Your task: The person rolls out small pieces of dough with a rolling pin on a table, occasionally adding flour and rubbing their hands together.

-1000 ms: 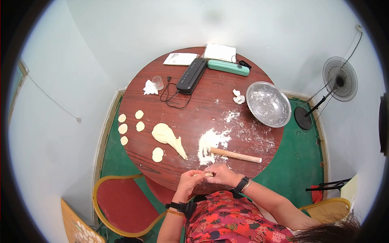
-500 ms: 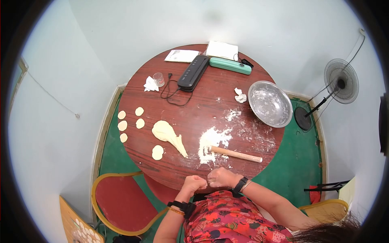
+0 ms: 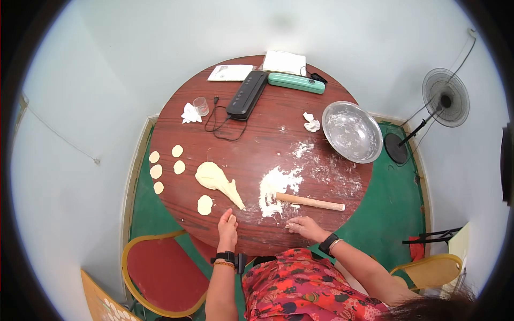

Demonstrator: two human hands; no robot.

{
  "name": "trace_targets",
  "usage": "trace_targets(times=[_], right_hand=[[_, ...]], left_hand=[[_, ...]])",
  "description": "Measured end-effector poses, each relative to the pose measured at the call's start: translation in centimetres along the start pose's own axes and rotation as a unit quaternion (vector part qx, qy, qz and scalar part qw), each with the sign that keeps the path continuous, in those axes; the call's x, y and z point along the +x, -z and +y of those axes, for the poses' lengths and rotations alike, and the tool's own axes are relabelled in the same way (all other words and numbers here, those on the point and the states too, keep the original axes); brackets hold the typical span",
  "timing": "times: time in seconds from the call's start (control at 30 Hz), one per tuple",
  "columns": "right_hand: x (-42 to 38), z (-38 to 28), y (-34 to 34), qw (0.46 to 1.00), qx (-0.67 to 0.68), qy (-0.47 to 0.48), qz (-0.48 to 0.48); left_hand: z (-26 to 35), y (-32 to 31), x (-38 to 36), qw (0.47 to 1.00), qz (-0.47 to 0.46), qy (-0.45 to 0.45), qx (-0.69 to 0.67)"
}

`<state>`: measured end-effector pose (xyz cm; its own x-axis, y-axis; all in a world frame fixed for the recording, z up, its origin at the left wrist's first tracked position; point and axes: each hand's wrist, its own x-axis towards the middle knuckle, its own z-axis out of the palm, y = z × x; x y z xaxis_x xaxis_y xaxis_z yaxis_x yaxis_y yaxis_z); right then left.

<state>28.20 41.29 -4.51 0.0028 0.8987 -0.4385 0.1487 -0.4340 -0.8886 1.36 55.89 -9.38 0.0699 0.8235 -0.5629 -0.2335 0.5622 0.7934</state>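
Dough (image 3: pixel 212 176), one big piece, is on the table (image 3: pixel 267 155) ahead of the left hand (image 3: pixel 227 230) and a bit to its left. Head view: long axis runs slantwise, fat end farther off and left, thin tail pointing back toward the gap between the hands. Tail tip is near the left fingertips, no contact seen. Left hand is clearly the nearer one; right hand (image 3: pixel 304 227) is well apart, off to the right of the tail.

Left hand: fingers mostly together, only slightly parted from the thumb; can't tell if a bit of dough is pinched there. Right hand: partly closed, fingers bent, near the table edge; can't tell if it grips anything.

Rolling pin (image 3: pixel 313 201) lies just beyond the right hand, its left end at the flour (image 3: pixel 277 184). Nearest flat round (image 3: pixel 204 205) is left of the left hand, slightly farther out. Metal bowl (image 3: pixel 352 132) is far beyond the right hand.
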Motion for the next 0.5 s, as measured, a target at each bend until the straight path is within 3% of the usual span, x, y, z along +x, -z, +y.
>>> trace_targets(times=[0.1,0.23,0.33,0.43,0.47,0.5], right_hand=[[0.3,-0.5,-0.7,0.993,0.115,-0.032,-0.003],[0.0,-2.6,-1.2,0.979,0.200,-0.036,-0.009],[0.8,-1.5,-2.5,0.974,0.219,0.049,-0.028],[0.3,-4.1,-3.3,0.987,0.087,0.124,-0.046],[-0.7,-6.7,-3.1,0.995,0.000,0.089,-0.044],[-0.5,-6.8,-3.2,0.988,-0.053,0.147,-0.013]], left_hand=[[0.3,-1.8,0.8,0.994,0.029,-0.046,-0.091],[0.1,-3.5,-1.8,0.994,0.019,-0.071,-0.082],[3.5,-8.3,-8.3,0.992,-0.004,0.113,-0.054],[-0.7,-7.3,-6.8,0.900,-0.271,0.252,-0.231],[-0.9,-7.7,-7.0,0.908,-0.270,0.247,-0.204],[-0.9,-8.3,-7.3,0.916,-0.269,0.241,-0.177]])
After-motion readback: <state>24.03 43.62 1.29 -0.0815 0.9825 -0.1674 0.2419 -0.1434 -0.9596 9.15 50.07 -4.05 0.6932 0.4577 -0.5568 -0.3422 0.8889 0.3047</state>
